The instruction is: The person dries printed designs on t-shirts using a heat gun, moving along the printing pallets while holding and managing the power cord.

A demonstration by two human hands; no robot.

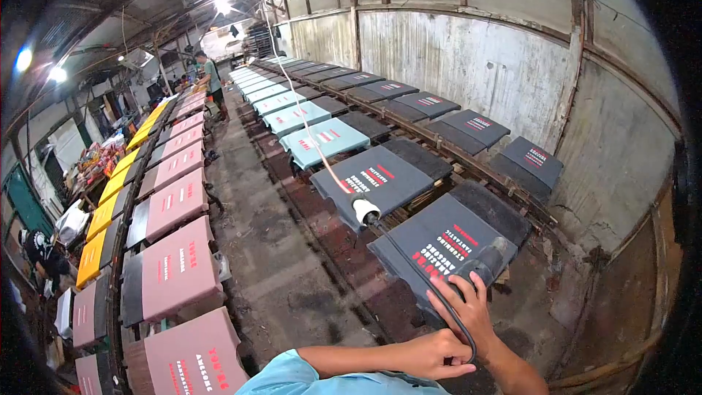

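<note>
Handling of a dark handheld tool [484, 259] over a grey printed panel [439, 219].
The black cable [409, 261] is gripped in the left hand [439, 353], closed to a fist, presumably so that slack is held off the print; the tool is positioned just beyond the right hand's [469, 312] fingertips, beside the lettering; these fingers are partly spread at its rear, but full closure cannot be told; the white connector [365, 212] is suspended beyond both hands, up and left, apparently for overhead feed; the left forearm is extended across, below the right hand.
</note>
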